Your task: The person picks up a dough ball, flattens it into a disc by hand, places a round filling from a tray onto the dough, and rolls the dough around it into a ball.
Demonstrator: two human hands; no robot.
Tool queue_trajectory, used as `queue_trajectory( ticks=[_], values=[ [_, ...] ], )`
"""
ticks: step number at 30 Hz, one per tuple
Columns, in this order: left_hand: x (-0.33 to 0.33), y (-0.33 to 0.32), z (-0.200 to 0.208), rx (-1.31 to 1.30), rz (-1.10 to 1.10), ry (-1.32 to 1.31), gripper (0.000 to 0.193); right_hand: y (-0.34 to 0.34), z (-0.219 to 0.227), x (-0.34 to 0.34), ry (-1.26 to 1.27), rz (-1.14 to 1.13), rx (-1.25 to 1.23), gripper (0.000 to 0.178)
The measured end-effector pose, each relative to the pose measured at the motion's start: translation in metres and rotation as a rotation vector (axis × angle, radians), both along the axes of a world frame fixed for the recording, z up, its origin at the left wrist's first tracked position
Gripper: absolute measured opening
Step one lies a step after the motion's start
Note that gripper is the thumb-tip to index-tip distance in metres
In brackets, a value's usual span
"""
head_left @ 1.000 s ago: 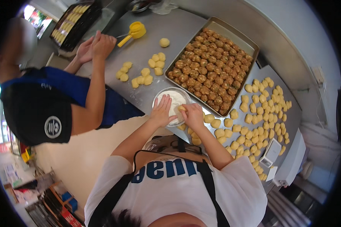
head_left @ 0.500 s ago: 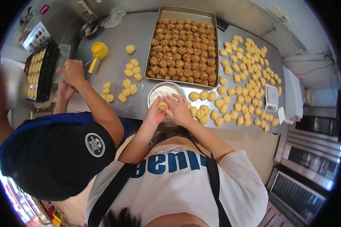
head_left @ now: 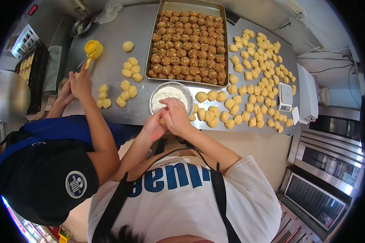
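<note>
Head view: right hand point(head_left: 176, 116) covers dough point(head_left: 162, 122) (mostly).

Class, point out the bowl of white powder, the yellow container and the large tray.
Bowl point(head_left: 151, 101): head view, left rim.
Yellow container point(head_left: 93, 49): head view, its body.
Large tray point(head_left: 194, 6): head view, bare far end.

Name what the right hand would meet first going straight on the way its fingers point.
Most likely the round bowl of flour, just beyond the right hand, though one view leaves height unclear.

The head camera looks down at worktable point(head_left: 113, 30), rim unclear.
</note>
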State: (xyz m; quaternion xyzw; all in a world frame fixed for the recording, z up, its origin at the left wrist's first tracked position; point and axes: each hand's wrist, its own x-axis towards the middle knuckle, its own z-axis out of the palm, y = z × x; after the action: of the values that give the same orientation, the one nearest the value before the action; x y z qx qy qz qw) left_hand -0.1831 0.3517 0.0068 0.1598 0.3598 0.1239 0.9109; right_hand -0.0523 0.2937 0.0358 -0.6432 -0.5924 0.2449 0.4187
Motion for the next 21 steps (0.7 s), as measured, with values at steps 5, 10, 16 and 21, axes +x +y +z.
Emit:
queue_trajectory(
  ticks=[5, 10, 16, 21],
  values=[
    [0.027, -0.011, 0.021, 0.018, 0.336, -0.442, 0.068, 0.013, 0.012, -0.007, 0.057, -0.01, 0.267, 0.053],
    [0.052, 0.003, 0.036, 0.152, 0.421, -0.135, 0.074, 0.049, -0.009, 0.014, 0.192, 0.15, -0.051, 0.05],
    [0.045, -0.015, 0.026, 0.097, 0.352, -0.177, 0.077, 0.037, -0.001, 0.045, 0.254, 0.318, 0.037, 0.022],
    [0.065, -0.015, 0.038, -0.033, 0.244, -0.215, 0.09, 0.04, -0.022, 0.044, 0.557, 0.219, -0.244, 0.027]
  ],
)
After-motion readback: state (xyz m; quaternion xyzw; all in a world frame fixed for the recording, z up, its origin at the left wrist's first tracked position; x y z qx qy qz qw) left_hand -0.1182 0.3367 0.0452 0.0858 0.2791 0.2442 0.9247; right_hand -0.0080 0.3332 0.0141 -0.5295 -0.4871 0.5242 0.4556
